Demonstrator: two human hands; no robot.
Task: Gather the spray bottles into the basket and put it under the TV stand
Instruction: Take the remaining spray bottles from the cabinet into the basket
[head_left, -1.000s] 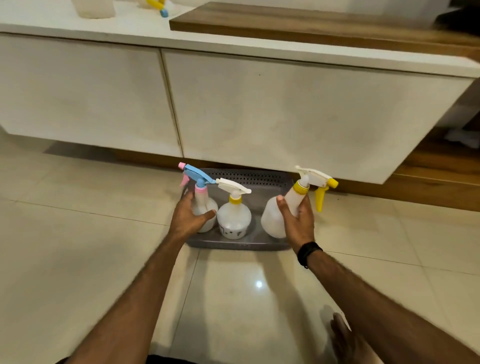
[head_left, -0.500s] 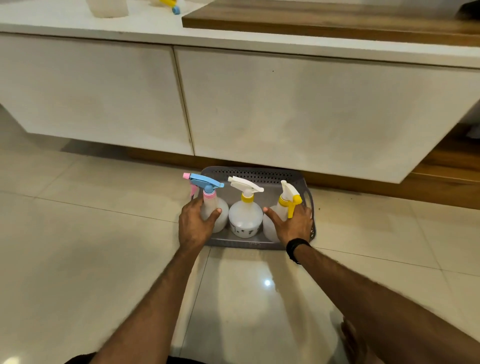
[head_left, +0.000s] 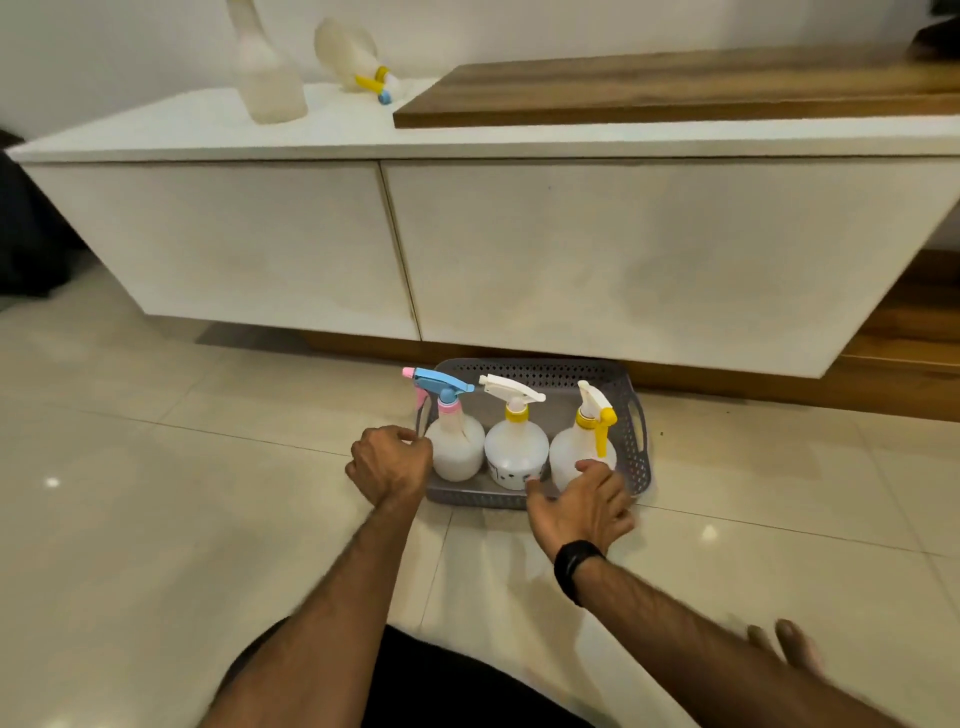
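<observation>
Left hand (head_left: 389, 462) is gripping the basket's (head_left: 545, 370) left rim; right hand (head_left: 582, 506) is resting open against its near edge. Looking like light, stiff plastic, it is probably sliding easily if held by its end handles.

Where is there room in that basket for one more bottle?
Crowded in front: three spray bottles stand side by side across the basket, with the left hand and right hand at its near corners. Free: the bare strip of basket floor behind them, up to the back wall.

Three spray bottles (head_left: 516, 452) stand in a grey basket (head_left: 550, 370) on the floor (head_left: 156, 519).
</observation>
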